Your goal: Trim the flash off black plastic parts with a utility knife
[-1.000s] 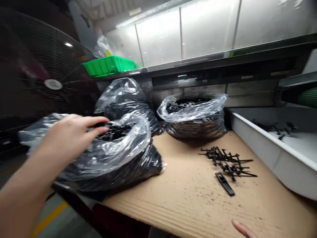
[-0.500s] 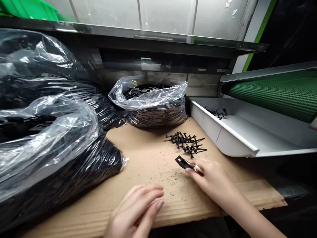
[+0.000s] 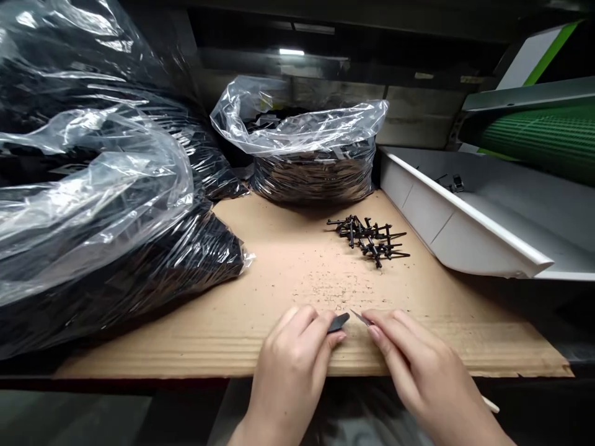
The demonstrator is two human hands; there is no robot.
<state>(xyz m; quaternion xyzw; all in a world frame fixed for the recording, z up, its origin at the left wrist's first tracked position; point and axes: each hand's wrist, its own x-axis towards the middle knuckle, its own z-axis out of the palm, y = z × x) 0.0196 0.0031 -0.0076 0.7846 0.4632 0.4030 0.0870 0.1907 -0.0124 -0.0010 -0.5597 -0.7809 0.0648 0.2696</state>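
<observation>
My left hand point(image 3: 292, 359) is closed, pinching a small black plastic part point(image 3: 338, 323) above the near side of the cardboard. Opposite it, my right hand point(image 3: 418, 365) grips a thin pointed knife point(image 3: 359, 318). The blade tip points at the black part, with a small gap between them. A pale handle end pokes out behind the right hand; the rest of the handle is hidden in the palm. Beyond both hands lies a loose pile of black plastic sprues point(image 3: 367, 238). Tiny dark shavings point(image 3: 337, 288) are scattered between the pile and my hands.
Clear plastic bags full of black parts stand at left point(image 3: 139, 248) and at the back point(image 3: 311, 173). A white tray point(image 3: 469, 229) with a few black pieces sits at right, under a green conveyor belt point(image 3: 534, 136). The cardboard sheet point(image 3: 186, 344) ends near my wrists.
The black part has passed from my right hand to my left. Both hands have come together near the front edge, and the knife blade now shows. The view has tilted down.
</observation>
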